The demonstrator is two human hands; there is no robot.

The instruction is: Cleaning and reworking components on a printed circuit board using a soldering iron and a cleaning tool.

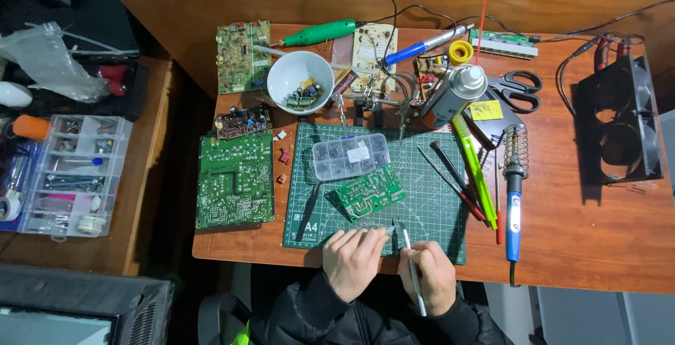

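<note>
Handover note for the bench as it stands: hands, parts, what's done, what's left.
Left hand: at the near edge of the green cutting mat, fingers pinching a small pale part; too small to tell what it is.
Right hand: holds a thin metal tool like a pen, tip next to the left fingertips.
Small green circuit board: lies loose on the mat just beyond the hands, neither hand touching it.
Clear parts box: closed, behind the board.
Soldering iron: lying on the table right of the mat, untouched.
Done: cannot tell from here.
Left: the pinched part is not on the board.
</note>
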